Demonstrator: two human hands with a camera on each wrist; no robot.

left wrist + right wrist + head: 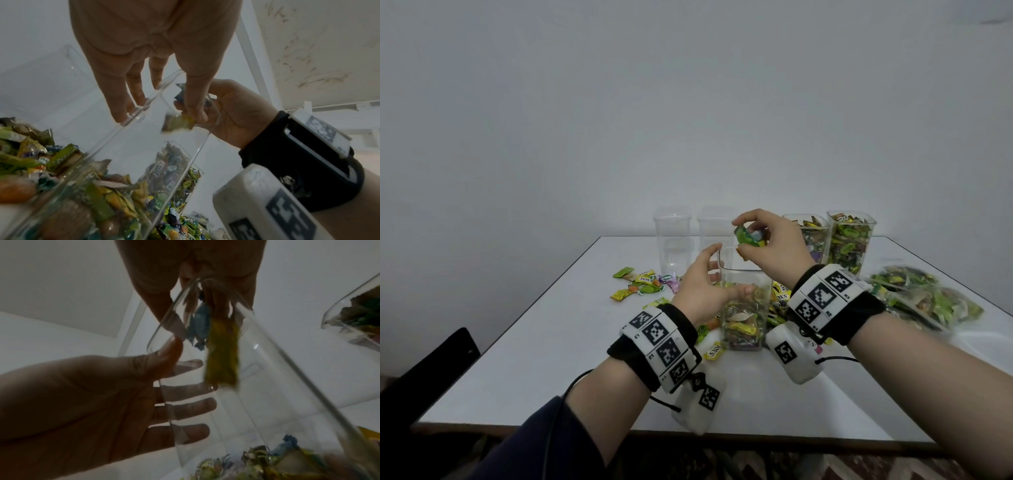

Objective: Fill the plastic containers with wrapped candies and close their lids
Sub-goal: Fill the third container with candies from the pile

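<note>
A clear plastic container (743, 278), about half full of wrapped candies, stands on the white table (544, 342). My left hand (722, 270) holds it, thumb on the near wall and fingers (185, 407) behind it. My right hand (743, 236) hovers over the open mouth and pinches a few green and blue wrapped candies (750, 237). In the right wrist view a blue candy (199, 322) sits between the fingertips, and a blurred yellow-green candy (223, 356) hangs just below them inside the rim. The left wrist view shows that same yellow-green candy (176, 124) under the right hand (226, 116).
Two empty clear containers (674, 240) (714, 229) stand at the back. Two candy-filled ones (812, 236) (851, 241) stand at the back right. Loose candies (643, 282) lie left of the held container. A bag of candies (924, 298) lies at the right. A black chair back (431, 366) is at the left.
</note>
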